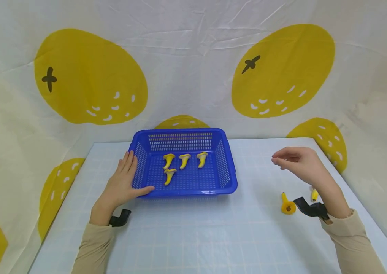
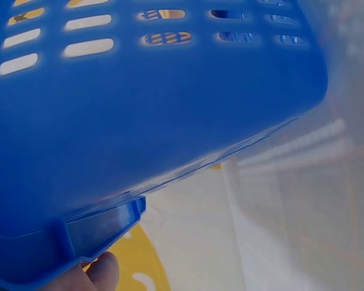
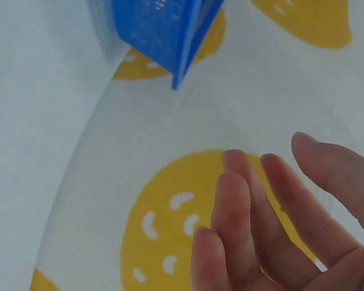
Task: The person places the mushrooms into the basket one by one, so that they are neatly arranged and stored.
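A blue plastic basket (image 1: 193, 192) with slotted walls sits on the table, and several yellow chanterelle mushrooms (image 1: 169, 177) lie inside it. My left hand (image 1: 119, 182) rests against the basket's left side, fingers fairly straight along the wall and thumb over the front rim. In the left wrist view, fingertips (image 2: 106, 273) show beside the rim. Right of the basket, my right hand (image 1: 301, 163) hovers above the table with loosely bent fingers and nothing in them. Below it lies a chanterelle (image 1: 288, 206); another yellow piece (image 1: 314, 195) is partly hidden by the right wrist.
A pale checked cloth (image 1: 193, 236) covers the table. Behind it hangs a white curtain (image 1: 193, 76) printed with large yellow fruit, close to the basket's back rim. Black straps (image 1: 311, 208) sit on both wrists.
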`<state>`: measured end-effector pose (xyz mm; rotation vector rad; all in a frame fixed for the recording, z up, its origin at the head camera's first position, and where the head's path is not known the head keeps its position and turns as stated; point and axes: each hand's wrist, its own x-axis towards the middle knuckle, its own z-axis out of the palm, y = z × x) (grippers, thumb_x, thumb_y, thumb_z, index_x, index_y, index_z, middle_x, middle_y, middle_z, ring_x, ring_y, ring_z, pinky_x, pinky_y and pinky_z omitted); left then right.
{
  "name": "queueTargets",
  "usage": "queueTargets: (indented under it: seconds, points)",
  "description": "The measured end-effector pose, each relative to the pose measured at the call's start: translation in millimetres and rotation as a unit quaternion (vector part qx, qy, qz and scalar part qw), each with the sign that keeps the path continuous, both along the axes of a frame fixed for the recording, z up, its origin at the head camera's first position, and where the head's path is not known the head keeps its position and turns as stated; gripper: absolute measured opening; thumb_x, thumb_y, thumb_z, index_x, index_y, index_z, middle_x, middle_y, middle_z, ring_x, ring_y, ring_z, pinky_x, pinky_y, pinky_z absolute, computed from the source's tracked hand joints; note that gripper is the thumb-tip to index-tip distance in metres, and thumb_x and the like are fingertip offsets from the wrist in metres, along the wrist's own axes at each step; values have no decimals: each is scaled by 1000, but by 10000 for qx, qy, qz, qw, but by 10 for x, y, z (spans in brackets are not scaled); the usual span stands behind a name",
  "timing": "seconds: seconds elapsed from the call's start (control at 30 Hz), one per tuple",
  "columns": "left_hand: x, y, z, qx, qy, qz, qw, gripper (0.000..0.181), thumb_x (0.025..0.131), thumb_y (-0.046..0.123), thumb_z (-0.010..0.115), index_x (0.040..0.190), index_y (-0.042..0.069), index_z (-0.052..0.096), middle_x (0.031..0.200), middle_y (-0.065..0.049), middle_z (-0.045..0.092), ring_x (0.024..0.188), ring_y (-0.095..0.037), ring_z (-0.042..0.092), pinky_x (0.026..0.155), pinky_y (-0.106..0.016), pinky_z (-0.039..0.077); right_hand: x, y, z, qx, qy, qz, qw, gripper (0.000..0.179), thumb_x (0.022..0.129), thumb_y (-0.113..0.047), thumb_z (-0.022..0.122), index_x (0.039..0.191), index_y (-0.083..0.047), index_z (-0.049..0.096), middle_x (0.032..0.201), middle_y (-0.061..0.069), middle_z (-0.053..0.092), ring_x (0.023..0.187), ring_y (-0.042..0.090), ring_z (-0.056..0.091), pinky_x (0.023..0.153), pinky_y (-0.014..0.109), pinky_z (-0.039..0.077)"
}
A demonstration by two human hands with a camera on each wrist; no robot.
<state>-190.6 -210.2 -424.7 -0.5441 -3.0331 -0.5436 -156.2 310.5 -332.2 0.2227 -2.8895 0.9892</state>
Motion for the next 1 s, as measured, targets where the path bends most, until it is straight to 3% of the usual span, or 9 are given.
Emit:
queueTargets:
  seconds: [0.13, 0.27, 0.43, 0.6, 0.73, 1.0]
  points:
    - [7, -13, -14, -11, -5, 17, 10000, 128, 78, 73, 66, 154, -9, 3, 164, -21, -9, 151, -35, -11, 122, -48, -1, 164, 156, -139, 127, -198, -130, 9996, 27, 95, -32, 68, 106, -8, 72, 90, 3, 73, 76, 21, 64, 62, 25, 52]
    - [8, -21, -19, 26, 19, 29, 10000, 128, 78, 72, 66, 155, -8, 3, 164, -21, -9, 151, -35, -10, 122, -48, -1, 323, 223, -287, 605, -544, -331, 9961, 30, 95, -37, 67, 103, -8, 72, 80, 0, 69, 71, 20, 59, 55, 30, 47]
    - [-2, -14, -26, 55, 47, 24, 10000, 128, 78, 73, 65, 155, -7, 2, 164, -21, -8, 151, -34, -11, 122, -47, -1, 479, 278, -497, 1196, -1385, -623, 9811, 45, 93, -51, 64, 101, -6, 67, 75, 0, 62, 67, 20, 53, 55, 31, 40]
    - [6, -11, -14, 40, 24, 48, 10000, 128, 78, 73, 65, 155, -7, 2, 164, -21, -9, 151, -34, -11, 122, -47, -2, 543, 261, -724, 1343, -2095, -845, 9649, 53, 89, -52, 66, 105, -2, 60, 75, 5, 54, 66, 22, 49, 55, 31, 38]
    - [12, -4, -2, 33, 44, 44, 10000, 128, 78, 72, 66, 155, -8, 3, 164, -22, -7, 151, -36, -9, 122, -47, -1, 549, 221, -860, 1293, -2106, -1006, 9638, 52, 88, -45, 70, 106, 2, 56, 70, 5, 45, 64, 22, 46, 55, 31, 34]
    - [3, -4, -25, 27, -20, 82, 10000, 129, 78, 74, 65, 155, -7, 2, 164, -20, -9, 151, -33, -12, 122, -48, 0, 519, 206, -960, 1261, -1879, -1217, 9664, 37, 86, -26, 73, 100, 4, 57, 75, 8, 58, 65, 24, 50, 53, 32, 38]
